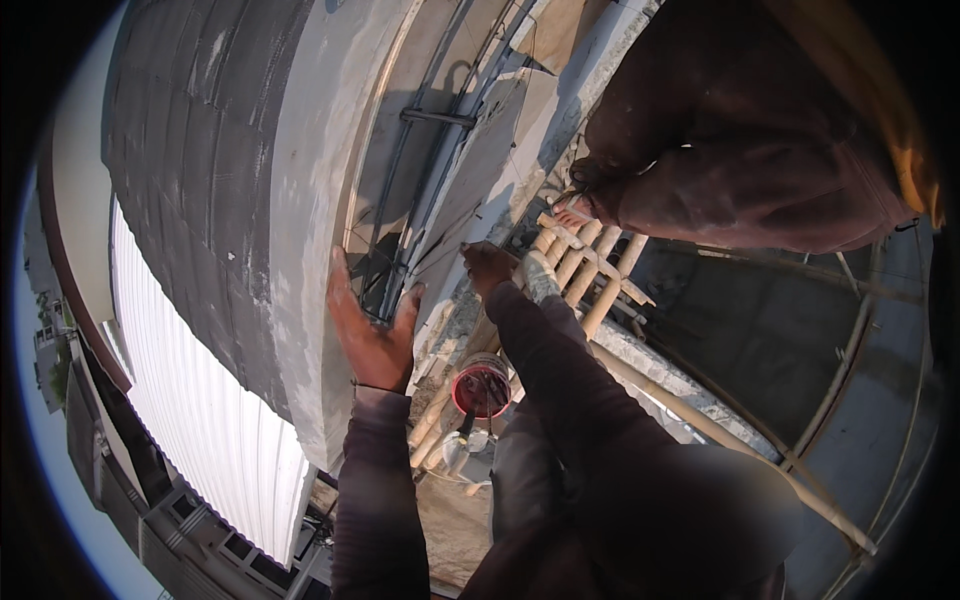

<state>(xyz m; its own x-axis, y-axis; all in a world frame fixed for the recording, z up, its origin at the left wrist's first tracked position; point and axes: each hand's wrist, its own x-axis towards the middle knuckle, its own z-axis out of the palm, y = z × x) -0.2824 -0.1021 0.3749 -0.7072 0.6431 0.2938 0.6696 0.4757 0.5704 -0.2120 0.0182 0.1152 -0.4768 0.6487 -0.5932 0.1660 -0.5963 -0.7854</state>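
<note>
White corrugated roof (200, 400) lower left, red-rimmed bucket (460, 400), bamboo scaffold poles (611, 288), co-worker's brown trousers (720, 180) upper right, foot (574, 210) at poles, buildings (46, 320) far left

- Person's own hands: two, one left hand (375, 330) and one right hand (488, 268).
- Co-worker (760, 170): one, at far right, with one foot (574, 211) visible.
- Red-rimmed bucket (480, 391): one, near centre.
- Bamboo poles (603, 303): at least four, right of centre; exact number unclear.
- White corrugated sheet (205, 400): one, at left.
</note>
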